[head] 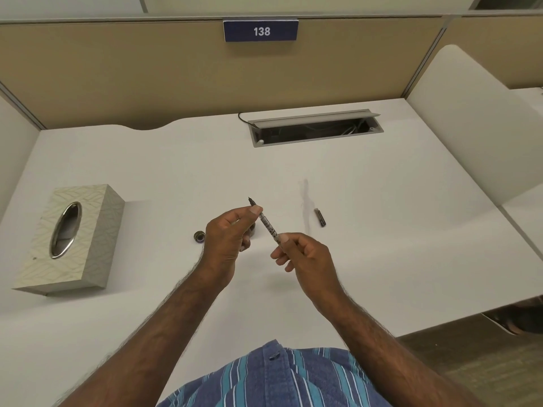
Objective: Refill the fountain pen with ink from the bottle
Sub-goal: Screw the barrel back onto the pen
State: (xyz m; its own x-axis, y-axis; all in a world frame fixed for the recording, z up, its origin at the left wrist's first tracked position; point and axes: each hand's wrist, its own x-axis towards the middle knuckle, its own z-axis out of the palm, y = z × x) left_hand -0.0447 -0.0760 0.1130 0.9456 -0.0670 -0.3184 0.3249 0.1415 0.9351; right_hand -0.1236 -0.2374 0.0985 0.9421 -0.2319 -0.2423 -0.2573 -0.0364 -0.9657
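The fountain pen [269,226] is a thin clear tube with a dark nib pointing up and away, held above the white desk [382,201]. My left hand [227,242] pinches its nib end and my right hand [304,259] pinches its rear end. A small round bottle cap [199,237] lies on the desk just left of my left hand. The ink bottle [252,229] is almost wholly hidden behind my left fingers. A dark pen cap [320,217] and a faint clear barrel piece [305,201] lie to the right.
A patterned tissue box [70,239] with an oval metal opening stands at the left. An open cable tray [314,129] is set in the desk's far side. Beige partitions with a "138" sign [261,30] close the back; a white divider [470,121] stands at the right.
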